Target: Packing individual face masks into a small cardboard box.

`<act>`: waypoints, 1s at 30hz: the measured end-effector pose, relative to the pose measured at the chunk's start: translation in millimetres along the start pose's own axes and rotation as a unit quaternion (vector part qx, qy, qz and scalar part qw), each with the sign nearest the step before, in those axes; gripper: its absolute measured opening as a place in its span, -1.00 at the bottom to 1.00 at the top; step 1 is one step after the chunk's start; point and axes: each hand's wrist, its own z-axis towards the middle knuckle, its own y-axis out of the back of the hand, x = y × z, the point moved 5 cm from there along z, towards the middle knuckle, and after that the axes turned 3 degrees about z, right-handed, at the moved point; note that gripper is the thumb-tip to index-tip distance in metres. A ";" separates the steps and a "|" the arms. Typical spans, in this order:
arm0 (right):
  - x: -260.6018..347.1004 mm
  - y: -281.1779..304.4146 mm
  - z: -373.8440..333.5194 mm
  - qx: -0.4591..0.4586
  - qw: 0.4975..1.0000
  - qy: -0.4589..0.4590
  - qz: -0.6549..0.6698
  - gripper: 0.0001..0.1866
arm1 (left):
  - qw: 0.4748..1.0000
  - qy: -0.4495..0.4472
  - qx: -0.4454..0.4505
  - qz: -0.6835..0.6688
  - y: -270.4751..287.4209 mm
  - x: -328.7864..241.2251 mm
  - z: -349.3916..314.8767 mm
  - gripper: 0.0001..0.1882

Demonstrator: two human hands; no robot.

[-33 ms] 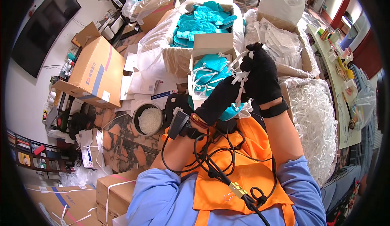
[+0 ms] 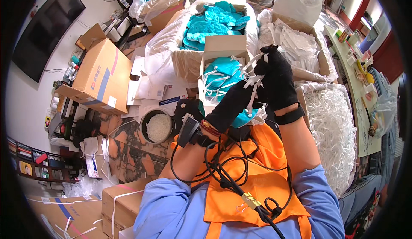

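Both my hands wear black gloves and are closed around white elastic straps (image 2: 254, 81) in front of my chest. My left hand (image 2: 235, 102) grips the straps from the left and lower side. My right hand (image 2: 277, 78) pinches them a little higher, with strap ends sticking out past its fingers. Below the hands part of a teal face mask (image 2: 244, 118) shows; how it joins the straps is hidden. Just beyond, a small white box (image 2: 225, 46) holds several teal masks (image 2: 223, 73) with white straps.
Behind stands a plastic-lined carton (image 2: 180, 65) heaped with teal mask pieces (image 2: 216, 22). To my right are a carton of white packets (image 2: 298, 43) and one of loose white straps (image 2: 330, 131). On the left sit a bowl of small white pieces (image 2: 158, 126) and a brown carton (image 2: 101, 76).
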 end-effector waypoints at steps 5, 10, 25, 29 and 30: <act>-0.6 15.3 13.2 0.020 0.999 0.043 -0.009 -0.69 | 0.997 0.015 0.075 -0.012 -1.9 3.5 -4.5 -0.68; 18.6 8.8 5.8 -0.029 0.987 0.101 -0.121 -0.65 | 0.983 0.077 0.099 -0.137 -12.1 6.4 -14.8 -0.66; 45.3 92.2 56.7 -0.091 0.922 0.017 -0.376 -0.71 | 0.973 -0.009 0.158 0.168 9.5 17.1 -16.4 -0.70; 71.6 40.4 6.1 -0.008 0.584 0.408 -0.702 -0.53 | 0.971 0.076 0.141 0.179 22.3 13.4 -3.0 -0.77; 73.1 23.7 -3.1 0.071 0.690 0.362 -0.623 -0.47 | 0.963 0.154 0.120 0.187 13.8 1.5 -2.8 -0.77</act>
